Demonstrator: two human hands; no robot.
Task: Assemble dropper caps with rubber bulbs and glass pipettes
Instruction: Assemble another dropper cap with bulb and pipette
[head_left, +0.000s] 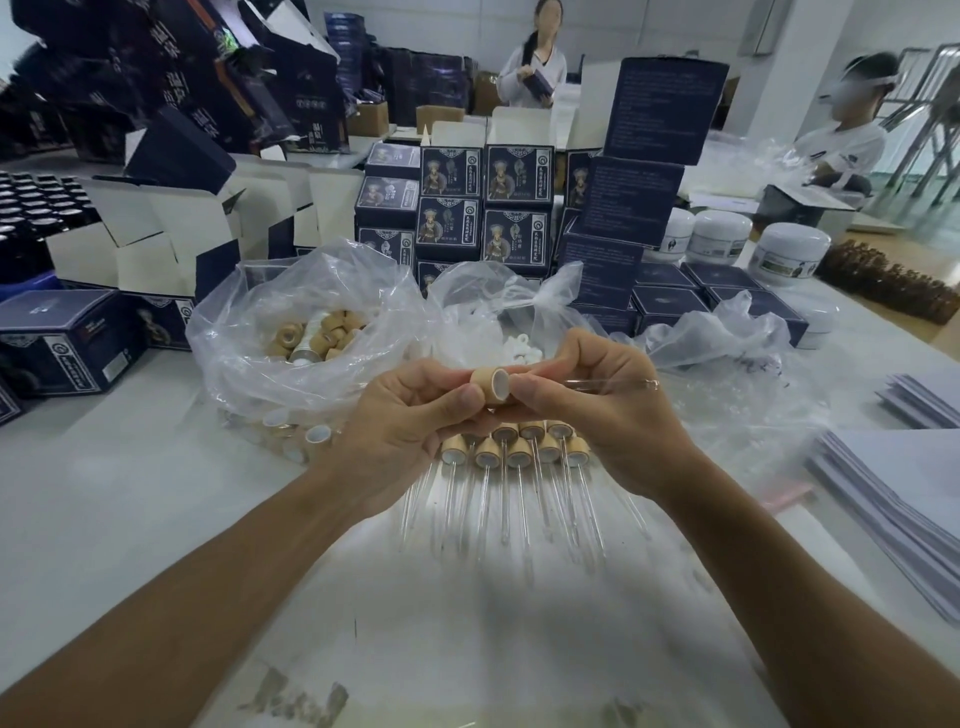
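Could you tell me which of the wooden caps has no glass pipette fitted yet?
The cap held in the left hand; the caps lying on the table already carry pipettes.

White table (130, 499): work surface, scuffed grey marks at its near edge.

Dark blue printed cartons (485, 208): stacked in rows at the middle of the far edge, figure artwork facing forward; a taller, leaning stack (644, 171) just to their right.

Open cartons with white flaps (171, 234): far-left area, lids raised.

Closed blue box (67, 338): near the left edge.

White lidded jars (792, 249): three, at the far-right side, labelled.

Flat blue boxes (717, 291): in front of the jars.

Stacks of white paper sheets (893, 499): at the right edge.

Black bottle tops (36, 202): massed at far left.

Two persons (535, 62) (847, 135): beyond the table, one standing, one seated.
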